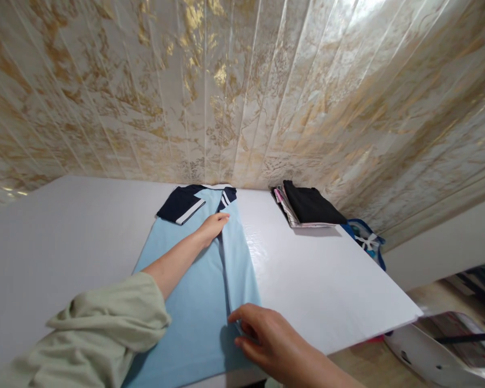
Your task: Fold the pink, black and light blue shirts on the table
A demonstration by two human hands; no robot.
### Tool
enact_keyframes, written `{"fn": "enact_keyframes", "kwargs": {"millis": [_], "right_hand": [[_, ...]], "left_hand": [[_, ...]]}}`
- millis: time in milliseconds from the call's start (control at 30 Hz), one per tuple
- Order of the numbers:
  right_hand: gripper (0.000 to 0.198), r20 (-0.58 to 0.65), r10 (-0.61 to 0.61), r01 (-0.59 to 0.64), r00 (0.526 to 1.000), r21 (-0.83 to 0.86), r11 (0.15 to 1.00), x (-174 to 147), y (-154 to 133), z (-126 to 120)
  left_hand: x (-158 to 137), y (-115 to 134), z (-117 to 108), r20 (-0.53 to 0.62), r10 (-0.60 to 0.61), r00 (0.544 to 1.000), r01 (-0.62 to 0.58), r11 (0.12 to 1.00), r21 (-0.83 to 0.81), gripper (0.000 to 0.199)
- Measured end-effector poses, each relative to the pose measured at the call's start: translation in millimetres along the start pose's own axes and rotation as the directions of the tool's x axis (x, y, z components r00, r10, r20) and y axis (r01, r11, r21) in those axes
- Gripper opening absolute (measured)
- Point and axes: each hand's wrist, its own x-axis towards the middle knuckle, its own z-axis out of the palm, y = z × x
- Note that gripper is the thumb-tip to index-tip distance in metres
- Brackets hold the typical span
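Observation:
A light blue shirt (189, 312) with navy shoulders and white stripes lies flat on the white table, its right side folded inward in a long strip. My left hand (215, 225) reaches to the upper part of that fold, near the striped navy sleeve, with its fingers closed on the cloth edge. Lower down, my right hand (264, 331) is at the same folded edge close to the hem, fingers curled on the fabric; some of its fingertips are hidden. The other navy sleeve (180, 207) rests across the shirt's upper left.
To the right, a stack of folded clothes with a black garment (313, 203) on top sits on the white table (327, 285). A blue-edged bag (366, 237) is beyond the table's right edge. Patterned curtains (226, 97) hang behind. A white chair-like object (420, 355) stands at lower right.

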Motion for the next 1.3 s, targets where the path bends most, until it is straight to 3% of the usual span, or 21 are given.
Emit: {"fn": "enact_keyframes", "kwargs": {"millis": [100,167,233,300,367,433,500,567,633,733,867,1000,1200,1300], "right_hand": [[0.038,0.111,-0.101,0.096,0.989,0.051,0.994,-6,-4,-8],[0.034,0.103,-0.14,0.129,0.985,0.104,0.986,-4,-3,-19],[0.031,-0.023,-0.145,0.146,0.989,0.075,0.986,6,3,-31],[0.034,-0.191,-0.156,0.145,0.969,-0.071,0.987,23,13,-36],[0.042,-0.27,-0.184,0.115,0.945,-0.254,0.96,42,26,-32],[0.054,-0.243,-0.195,0.089,0.95,-0.388,0.917,57,38,-19],[0.064,-0.181,-0.182,0.083,0.967,-0.451,0.889,66,46,-4],[0.066,-0.141,-0.166,0.081,0.976,-0.469,0.879,71,49,1],[0.063,-0.135,-0.151,0.067,0.979,-0.486,0.871,80,46,-5],[0.056,-0.189,-0.158,0.033,0.969,-0.534,0.845,116,38,-30],[0.055,-0.284,-0.112,-0.07,0.952,-0.56,0.825,189,38,-54],[0.062,-0.3,-0.094,-0.095,0.949,-0.559,0.824,239,47,-45],[0.065,-0.371,-0.089,-0.141,0.924,-0.55,0.823,248,53,-29],[0.063,-0.345,-0.082,-0.131,0.935,-0.551,0.824,246,53,-34]], "left_hand": [[4,-5,-1,0.006,0.032,0.999,-0.033,0.993,0.109,0.041],[3,-5,-5,0.018,0.061,0.998,-0.064,0.98,0.189,0.044],[-3,-2,-11,0.034,0.102,0.994,-0.107,0.956,0.273,0.045],[-16,0,-19,0.047,0.152,0.987,-0.158,0.926,0.341,0.044],[-37,-3,-28,0.078,0.214,0.974,-0.226,0.87,0.438,0.043],[-63,-13,-38,0.162,0.269,0.949,-0.311,0.727,0.612,0.047],[-93,-28,-49,0.284,0.269,0.92,-0.384,0.485,0.786,0.051],[-121,-43,-60,0.368,0.287,0.884,-0.448,0.299,0.842,0.054],[-146,-54,-69,0.434,0.319,0.843,-0.505,0.187,0.843,0.057],[-168,-59,-75,0.496,0.35,0.795,-0.558,0.1,0.824,0.061],[-178,-56,-75,0.507,0.357,0.784,-0.563,0.065,0.824,0.063],[-179,-56,-76,0.505,0.336,0.795,-0.554,0.064,0.83,0.063],[-182,-52,-73,0.494,0.331,0.804,-0.558,0.13,0.82,0.061],[-180,-42,-82,0.443,0.333,0.832,-0.531,0.249,0.81,0.05]]}}
